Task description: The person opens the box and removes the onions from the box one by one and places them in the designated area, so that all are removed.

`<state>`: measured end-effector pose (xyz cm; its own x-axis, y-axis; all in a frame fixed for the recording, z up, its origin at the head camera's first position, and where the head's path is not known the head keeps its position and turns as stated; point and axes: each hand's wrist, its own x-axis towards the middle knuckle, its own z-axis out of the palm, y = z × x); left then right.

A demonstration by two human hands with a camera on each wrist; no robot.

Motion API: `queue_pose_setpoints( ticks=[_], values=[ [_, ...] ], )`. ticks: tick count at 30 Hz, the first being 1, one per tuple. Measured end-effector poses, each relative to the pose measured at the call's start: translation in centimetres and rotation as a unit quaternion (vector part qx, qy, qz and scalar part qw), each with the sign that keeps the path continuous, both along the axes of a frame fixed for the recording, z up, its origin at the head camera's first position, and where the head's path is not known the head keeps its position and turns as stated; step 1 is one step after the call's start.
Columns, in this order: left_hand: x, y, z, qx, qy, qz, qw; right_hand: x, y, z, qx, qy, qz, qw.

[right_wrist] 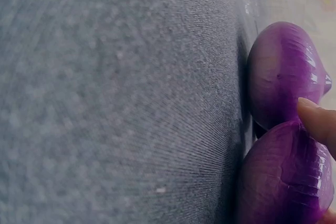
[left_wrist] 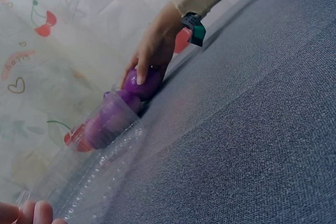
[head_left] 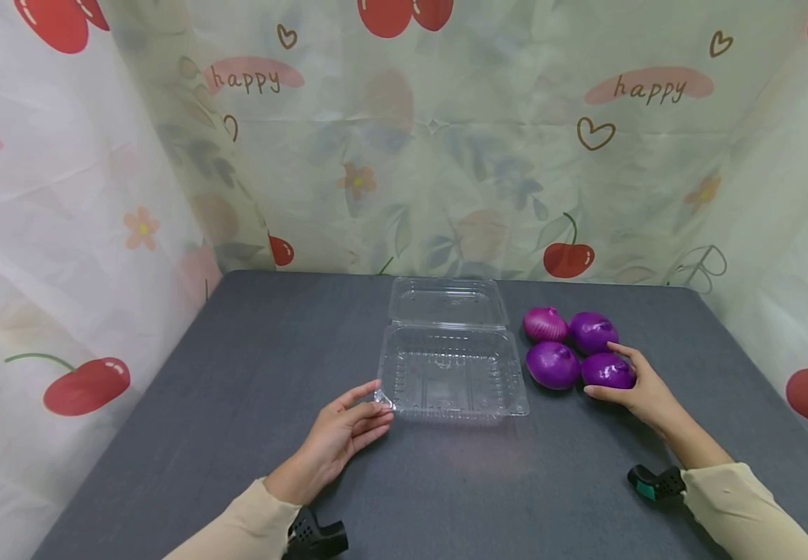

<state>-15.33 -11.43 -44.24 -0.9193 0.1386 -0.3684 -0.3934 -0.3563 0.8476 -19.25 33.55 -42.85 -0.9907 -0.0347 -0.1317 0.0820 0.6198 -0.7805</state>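
A clear plastic clamshell container (head_left: 445, 381) lies with its lid (head_left: 449, 302) folded back, away from me. My left hand (head_left: 339, 435) pinches its near left corner between thumb and fingers. To the right of the container sit several purple onions in a tight cluster. My right hand (head_left: 640, 390) grips the near right onion (head_left: 606, 371), thumb on the near side and fingers on the far side. Beside it are the near left onion (head_left: 553, 365), the far right onion (head_left: 593, 333) and a paler, striped onion (head_left: 545, 323). In the right wrist view, the thumb (right_wrist: 319, 123) rests on the gripped onion (right_wrist: 286, 177).
A dark grey cloth (head_left: 271, 342) covers the table. Printed curtains (head_left: 431, 155) stand behind the table and on both sides. Black wrist devices (head_left: 658, 484) are worn under both sleeves.
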Motion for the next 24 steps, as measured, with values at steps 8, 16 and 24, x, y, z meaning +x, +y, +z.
queue_pose_setpoints(
  ticks=[8,16,24],
  values=[
    [-0.2,-0.2,0.0,-0.060,-0.009,0.001,0.9981,-0.1,0.3,0.2,0.006,-0.014,-0.014,1.000],
    [-0.2,-0.7,0.4,-0.105,-0.002,0.004,0.9944,0.1,0.2,1.3,-0.010,-0.012,-0.019,1.000],
    [-0.6,-1.9,1.6,-0.153,0.031,0.009,0.9877,0.3,-0.3,3.9,-0.018,0.008,-0.035,0.999]
  ],
)
